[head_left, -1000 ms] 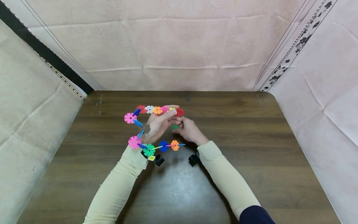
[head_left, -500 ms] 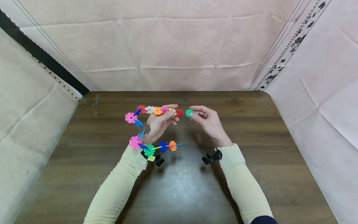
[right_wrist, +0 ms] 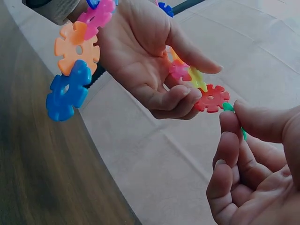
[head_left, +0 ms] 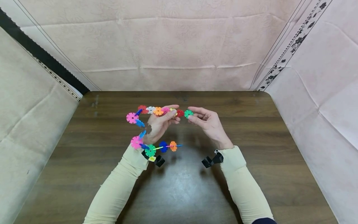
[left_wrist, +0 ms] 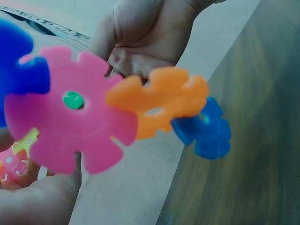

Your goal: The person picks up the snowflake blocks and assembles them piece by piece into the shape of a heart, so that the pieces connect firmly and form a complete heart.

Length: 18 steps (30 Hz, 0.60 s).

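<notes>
A chain of notched plastic discs in many colours curves around my left hand [head_left: 160,127], which pinches it near the yellow disc [right_wrist: 197,78]. Past those fingers the chain ends in a red disc [right_wrist: 212,98]. Between thumb and fingertips, my right hand [head_left: 208,124] pinches a green disc [head_left: 188,114], its edge against the red one; whether they interlock I cannot tell. The other end hangs over the left wrist, with an orange disc [left_wrist: 159,98] and a blue disc [left_wrist: 206,129] at its tip. A pink disc [left_wrist: 70,110] looms close in the left wrist view.
Both hands are raised above a brown wooden table [head_left: 179,193]. Pale cloth [head_left: 167,46] hangs along the back and both sides. Black wrist cameras [head_left: 212,159] sit on both wrists, close to the loose end of the chain.
My right hand came up from beside the left hand's fingers, showing the green disc, then shifted slightly left until it met the red disc. The left hand stayed nearly still.
</notes>
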Available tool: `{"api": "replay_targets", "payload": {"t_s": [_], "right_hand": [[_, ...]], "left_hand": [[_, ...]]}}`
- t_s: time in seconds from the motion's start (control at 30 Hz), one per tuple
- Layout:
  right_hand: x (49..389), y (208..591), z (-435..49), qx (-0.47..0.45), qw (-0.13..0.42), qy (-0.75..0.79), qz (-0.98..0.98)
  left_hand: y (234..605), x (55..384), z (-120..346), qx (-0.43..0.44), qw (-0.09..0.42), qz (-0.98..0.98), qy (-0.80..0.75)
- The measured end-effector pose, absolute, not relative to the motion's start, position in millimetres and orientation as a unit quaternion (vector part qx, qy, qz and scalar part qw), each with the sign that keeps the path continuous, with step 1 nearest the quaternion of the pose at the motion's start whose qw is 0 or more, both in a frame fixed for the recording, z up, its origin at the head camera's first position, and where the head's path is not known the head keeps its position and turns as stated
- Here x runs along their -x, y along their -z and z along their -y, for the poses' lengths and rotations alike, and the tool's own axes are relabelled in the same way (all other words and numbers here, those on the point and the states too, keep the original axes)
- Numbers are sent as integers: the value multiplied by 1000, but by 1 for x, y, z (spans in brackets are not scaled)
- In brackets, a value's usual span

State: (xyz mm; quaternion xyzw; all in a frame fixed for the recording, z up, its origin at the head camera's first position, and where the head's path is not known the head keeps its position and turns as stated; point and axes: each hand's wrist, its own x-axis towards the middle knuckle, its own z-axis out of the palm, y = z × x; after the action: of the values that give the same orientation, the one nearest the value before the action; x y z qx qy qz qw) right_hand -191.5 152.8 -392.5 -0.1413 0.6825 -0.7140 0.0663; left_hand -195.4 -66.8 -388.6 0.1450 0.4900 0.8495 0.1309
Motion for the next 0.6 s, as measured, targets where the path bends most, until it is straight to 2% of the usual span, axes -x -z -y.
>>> {"api": "replay_targets", "payload": {"t_s": [0.6], "right_hand": [[188,391,-150,134,65,729,-668]], "left_hand": [[384,194,66,-149,143,-489,-848]]}}
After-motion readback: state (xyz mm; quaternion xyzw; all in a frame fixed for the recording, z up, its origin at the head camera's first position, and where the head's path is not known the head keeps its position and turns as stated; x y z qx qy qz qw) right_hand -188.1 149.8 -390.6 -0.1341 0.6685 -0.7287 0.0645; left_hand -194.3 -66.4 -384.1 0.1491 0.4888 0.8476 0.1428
